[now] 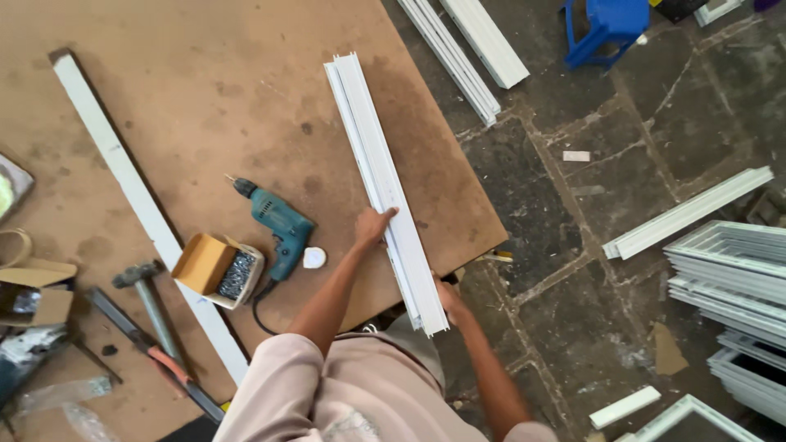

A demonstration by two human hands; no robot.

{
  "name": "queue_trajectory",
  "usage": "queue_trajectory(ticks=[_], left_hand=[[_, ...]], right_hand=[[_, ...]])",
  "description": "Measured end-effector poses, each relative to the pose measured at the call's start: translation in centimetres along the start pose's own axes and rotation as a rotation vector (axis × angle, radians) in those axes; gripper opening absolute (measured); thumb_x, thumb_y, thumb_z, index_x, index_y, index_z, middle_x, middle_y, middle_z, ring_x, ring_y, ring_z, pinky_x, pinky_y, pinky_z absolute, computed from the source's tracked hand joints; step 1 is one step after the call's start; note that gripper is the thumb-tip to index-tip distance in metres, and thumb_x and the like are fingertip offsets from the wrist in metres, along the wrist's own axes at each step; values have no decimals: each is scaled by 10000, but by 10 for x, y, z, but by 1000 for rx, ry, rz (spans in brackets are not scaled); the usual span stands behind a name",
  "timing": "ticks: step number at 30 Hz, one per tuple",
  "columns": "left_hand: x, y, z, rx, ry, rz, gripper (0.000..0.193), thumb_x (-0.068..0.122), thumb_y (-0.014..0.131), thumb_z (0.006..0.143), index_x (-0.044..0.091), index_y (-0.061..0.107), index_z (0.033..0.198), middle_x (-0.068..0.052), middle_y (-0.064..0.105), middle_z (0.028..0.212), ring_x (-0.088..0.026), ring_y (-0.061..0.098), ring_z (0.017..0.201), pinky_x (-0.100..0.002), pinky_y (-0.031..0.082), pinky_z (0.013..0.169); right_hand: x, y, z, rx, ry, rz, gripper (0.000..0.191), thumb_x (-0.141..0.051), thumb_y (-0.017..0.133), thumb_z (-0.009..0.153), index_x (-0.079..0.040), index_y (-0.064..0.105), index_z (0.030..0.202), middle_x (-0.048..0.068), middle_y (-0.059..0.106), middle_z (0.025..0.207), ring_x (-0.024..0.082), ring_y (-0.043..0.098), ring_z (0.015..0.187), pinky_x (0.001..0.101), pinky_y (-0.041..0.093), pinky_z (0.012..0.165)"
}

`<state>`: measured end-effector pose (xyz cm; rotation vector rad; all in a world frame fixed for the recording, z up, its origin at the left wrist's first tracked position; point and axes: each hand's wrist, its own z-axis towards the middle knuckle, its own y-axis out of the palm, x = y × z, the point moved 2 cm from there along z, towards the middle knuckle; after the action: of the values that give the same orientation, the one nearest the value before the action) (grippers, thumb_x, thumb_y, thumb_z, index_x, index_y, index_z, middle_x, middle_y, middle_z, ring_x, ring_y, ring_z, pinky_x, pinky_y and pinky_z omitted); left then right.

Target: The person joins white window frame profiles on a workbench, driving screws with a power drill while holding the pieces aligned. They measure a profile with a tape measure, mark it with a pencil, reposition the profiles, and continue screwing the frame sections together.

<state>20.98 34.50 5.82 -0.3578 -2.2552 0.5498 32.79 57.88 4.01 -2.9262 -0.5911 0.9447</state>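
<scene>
A long white channelled frame profile lies on the brown board tabletop, its near end sticking out over the table's edge. My left hand rests on the profile's left side about two thirds down, fingers over its top. My right hand grips the near end from the right, partly hidden behind the profile. A teal electric drill lies just left of my left arm, beside an open box of screws and a small white disc.
A long white strip crosses the table's left side. A hammer and a long-handled tool lie near the front left. More white profiles, a blue stool and stacked white frames sit on the stone floor.
</scene>
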Motion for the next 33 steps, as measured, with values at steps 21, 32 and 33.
queue_trajectory(ticks=[21,32,33], left_hand=[[-114,-53,-99,340,207,807,779,494,761,831,-44,517,1339,-206,724,930,-318,746,761,-428,601,604],[-140,-15,-135,256,352,38,646,349,924,768,-18,580,1174,-221,725,979,-331,717,861,-432,571,719],[-141,-1,-141,122,305,-148,604,302,887,794,-21,585,1205,-201,718,974,-281,697,822,-411,567,690]], right_hand=[[-26,35,-8,586,-966,-776,1039,-380,879,672,90,419,1476,278,564,1381,455,536,1208,521,427,1047],[14,13,-49,582,-991,-921,1015,-391,860,718,56,399,1505,232,556,1428,448,505,1261,529,422,1066],[19,11,-57,634,-1031,-987,1007,-410,860,728,53,400,1496,224,552,1450,451,493,1285,538,409,1068]])
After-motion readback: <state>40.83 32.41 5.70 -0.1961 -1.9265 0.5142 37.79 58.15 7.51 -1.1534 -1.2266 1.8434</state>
